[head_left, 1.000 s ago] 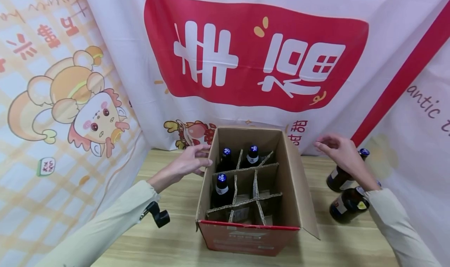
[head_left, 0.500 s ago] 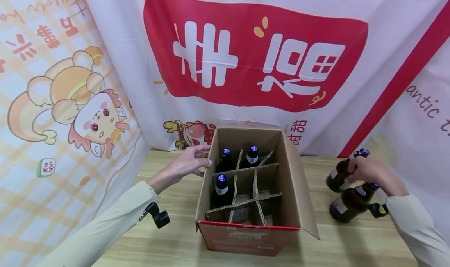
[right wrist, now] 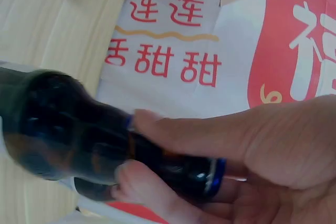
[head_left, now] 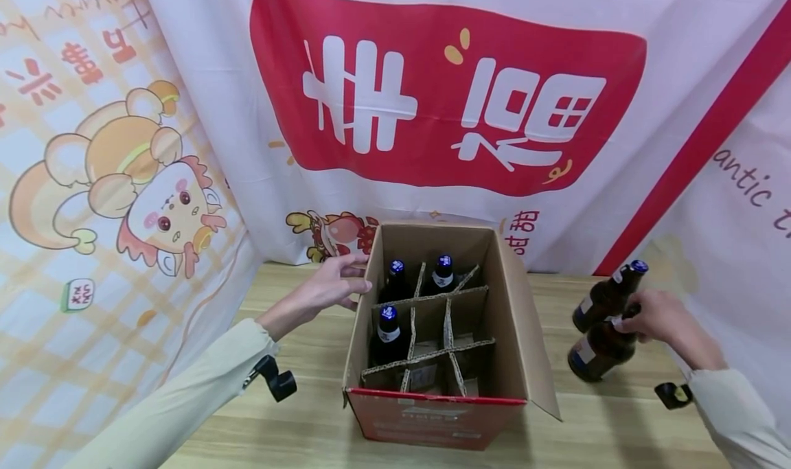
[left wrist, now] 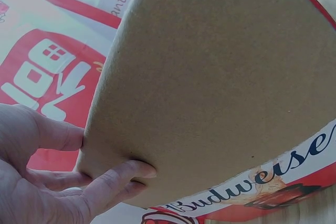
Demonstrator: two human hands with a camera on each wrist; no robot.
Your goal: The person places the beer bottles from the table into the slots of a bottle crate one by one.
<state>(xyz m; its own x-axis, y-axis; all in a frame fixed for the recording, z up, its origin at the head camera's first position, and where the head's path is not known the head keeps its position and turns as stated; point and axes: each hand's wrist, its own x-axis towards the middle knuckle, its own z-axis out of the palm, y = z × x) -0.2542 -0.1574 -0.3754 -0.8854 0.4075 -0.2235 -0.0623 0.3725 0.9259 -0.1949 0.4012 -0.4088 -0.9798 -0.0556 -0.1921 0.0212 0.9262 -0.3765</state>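
Observation:
A brown glass beer bottle (head_left: 601,352) with a pale label is gripped at its neck by my right hand (head_left: 667,328). In the right wrist view the thumb and fingers close round the neck of the bottle (right wrist: 79,124), below its blue cap. It leans slightly; whether its base touches the table cannot be told. A second beer bottle (head_left: 608,297) stands just behind. My left hand (head_left: 324,290) rests its fingers on the left side of a cardboard box (head_left: 435,421). The left wrist view shows spread fingers (left wrist: 118,179) against the cardboard (left wrist: 210,77) near its edge.
Cardboard dividers (head_left: 432,296) split the box into compartments. Blue-capped bottles (head_left: 389,335) occupy three of them, along the left and back. A box flap (head_left: 531,345) leans outward on the right. Printed cloth (head_left: 445,98) hangs behind the wooden table (head_left: 278,414).
My right hand moved from beside the box out to the bottles, then onto the nearer one's neck. That bottle has shifted slightly left and back. The left hand stays put.

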